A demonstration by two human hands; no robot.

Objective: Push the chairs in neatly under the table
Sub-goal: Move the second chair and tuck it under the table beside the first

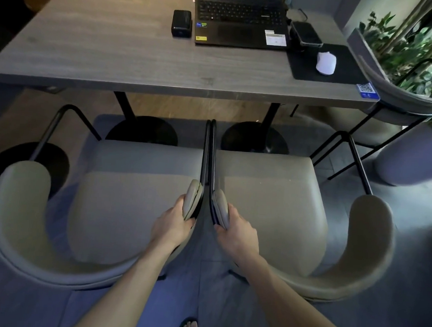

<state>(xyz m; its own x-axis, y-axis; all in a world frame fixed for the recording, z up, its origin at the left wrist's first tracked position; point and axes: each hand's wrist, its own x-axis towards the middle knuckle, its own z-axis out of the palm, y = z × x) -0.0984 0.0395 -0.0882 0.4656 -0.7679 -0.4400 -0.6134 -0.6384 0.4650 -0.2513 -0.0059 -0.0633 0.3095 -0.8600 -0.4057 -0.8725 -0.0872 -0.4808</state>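
Two beige cushioned chairs with black metal frames stand side by side in front of the grey wooden table [102,55]. The left chair [121,208] and the right chair [275,217] almost touch along their inner armrests. My left hand [173,224] grips the left chair's inner armrest end. My right hand [238,233] grips the inner armrest end of the right chair. Both seats lie wholly outside the table's front edge, with a gap of floor between.
On the table sit an open laptop [240,18], a black box [181,23], a phone [306,33] and a white mouse [326,62] on a black pad. Two black round table bases [143,131] stand under it. A third chair [401,98] and plants are at right.
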